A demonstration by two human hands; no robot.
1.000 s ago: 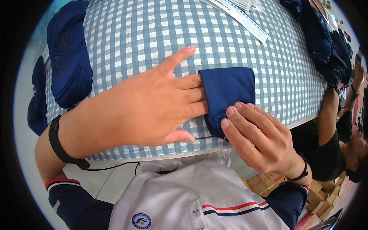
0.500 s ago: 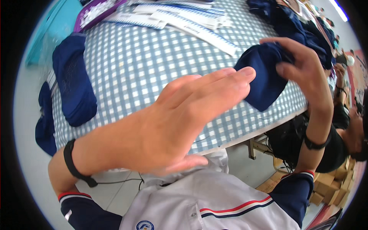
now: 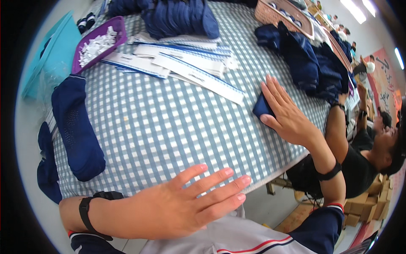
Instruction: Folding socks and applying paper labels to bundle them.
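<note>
Pressing flat, the right hand (image 3: 284, 113) is laid with fingers spread on a folded navy sock (image 3: 261, 106) at the far right. The left hand (image 3: 192, 200) is held open and empty over the checked tablecloth's (image 3: 169, 122) near edge.

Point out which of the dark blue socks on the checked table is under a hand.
The small folded sock under the right hand, near the table's right edge. The long socks at the left and the heaps beyond lie untouched.
</note>
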